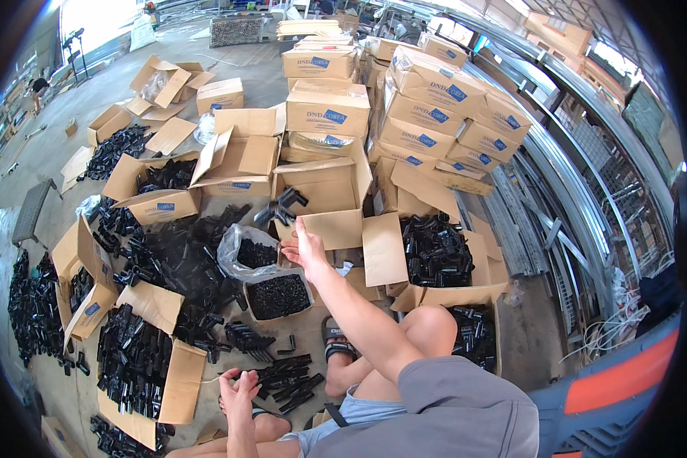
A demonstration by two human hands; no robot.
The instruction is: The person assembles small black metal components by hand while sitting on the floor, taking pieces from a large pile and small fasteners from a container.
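My right hand (305, 248) is stretched forward with its fingers extended, in front of an open cardboard box (324, 226). Just beyond its fingertips, several black angled fittings (282, 206) appear in mid-air, apart from the hand and slightly blurred. Low and near my lap, my left hand (239, 393) has its fingers loosely bent and apart, with nothing visible in it. Beside it on the floor lie a bunch of black tube-like pieces (290, 379) and a short row of black fittings (249, 340).
A box of small black parts (280, 296) and a plastic bag of black parts (256, 252) stand ahead. Filled boxes (133, 355) and loose piles (183, 256) spread left; another filled box (437, 252) is right. Stacked cartons (427, 114) and metal profiles (557, 252) lie beyond.
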